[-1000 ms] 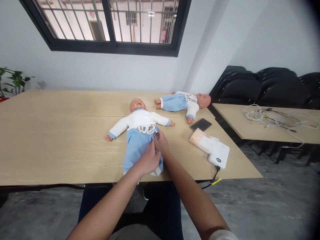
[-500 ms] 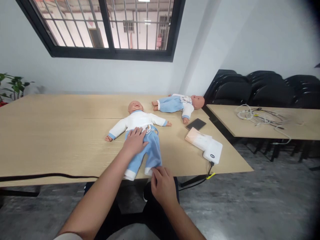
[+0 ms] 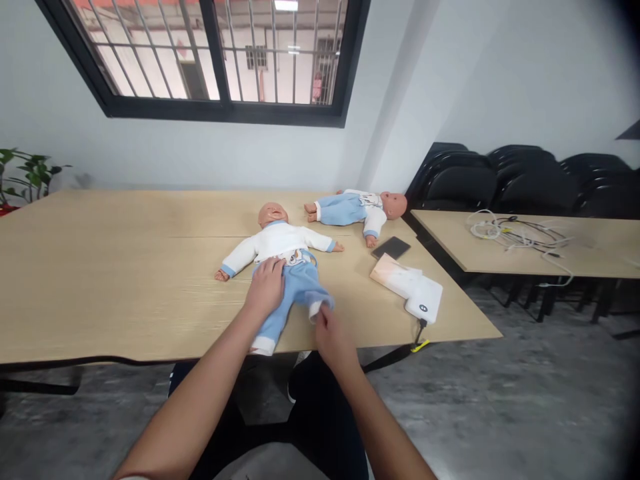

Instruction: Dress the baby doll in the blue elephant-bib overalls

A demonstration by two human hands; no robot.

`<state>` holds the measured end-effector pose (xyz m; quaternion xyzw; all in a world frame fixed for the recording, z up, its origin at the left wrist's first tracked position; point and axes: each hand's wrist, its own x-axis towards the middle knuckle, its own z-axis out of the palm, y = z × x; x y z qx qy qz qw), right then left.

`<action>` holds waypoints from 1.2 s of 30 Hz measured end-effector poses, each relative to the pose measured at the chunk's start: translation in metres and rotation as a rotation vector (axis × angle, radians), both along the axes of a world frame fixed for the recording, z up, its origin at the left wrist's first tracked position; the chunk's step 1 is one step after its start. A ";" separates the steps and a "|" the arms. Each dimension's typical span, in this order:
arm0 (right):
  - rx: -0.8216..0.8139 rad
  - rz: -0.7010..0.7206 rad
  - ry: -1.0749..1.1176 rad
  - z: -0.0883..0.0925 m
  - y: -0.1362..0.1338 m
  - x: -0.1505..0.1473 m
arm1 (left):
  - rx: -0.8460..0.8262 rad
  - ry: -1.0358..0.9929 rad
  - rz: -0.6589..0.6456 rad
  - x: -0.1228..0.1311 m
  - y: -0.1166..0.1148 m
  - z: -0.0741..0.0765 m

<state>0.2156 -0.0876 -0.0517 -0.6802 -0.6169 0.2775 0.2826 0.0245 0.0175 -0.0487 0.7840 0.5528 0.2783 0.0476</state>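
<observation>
A baby doll in a white top lies on its back, its head toward the wall. Blue trousers with white cuffs cover its lower half, and no feet show at the cuffs. My left hand lies over the waist of the trousers on the left side, fingers stretched upward; its thumb is mostly hidden. Between the closed thumb and fingers of my right hand is the white cuff of the right-hand trouser leg, raised and bent outward. The other cuff lies at the table's front edge.
A second doll in similar clothes lies at the back right of the table. Near it are a dark flat phone-like object and a white device with a cable. Tangled cables lie on another table; folded black chairs stand behind.
My right hand has lifted the trouser cuff up and to the right, bending that leg. My left hand has shifted slightly, its thumb now less visible. The camera view has moved a little.
</observation>
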 end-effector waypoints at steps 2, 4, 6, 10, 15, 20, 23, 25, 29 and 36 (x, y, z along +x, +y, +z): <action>0.074 -0.035 0.218 -0.002 0.001 0.004 | 0.005 0.014 0.002 -0.004 -0.014 0.002; 0.122 -0.072 0.315 -0.005 0.001 0.008 | -0.027 0.044 0.005 -0.010 -0.027 0.003; 0.126 -0.065 0.315 -0.005 0.001 0.010 | -0.071 0.073 -0.002 -0.015 -0.037 0.005; 0.013 0.014 0.373 -0.002 -0.001 0.006 | -0.136 0.147 -0.014 -0.020 -0.043 0.010; -0.282 -0.059 0.866 -0.008 0.002 -0.001 | -0.178 0.286 -0.013 -0.010 -0.047 0.020; -0.035 0.003 0.618 -0.012 0.002 0.005 | -0.241 0.316 0.018 -0.006 -0.051 0.023; 0.189 0.146 0.245 -0.012 -0.002 0.007 | -0.258 0.299 -0.039 -0.014 -0.063 0.023; 0.213 0.187 0.119 -0.013 -0.003 0.005 | -0.272 0.298 -0.072 -0.019 -0.076 0.022; 0.192 0.196 0.189 -0.016 -0.005 0.000 | -0.288 0.337 -0.078 -0.018 -0.094 0.018; 0.052 0.214 0.253 -0.020 -0.010 -0.001 | -0.231 0.295 0.011 -0.014 -0.088 0.017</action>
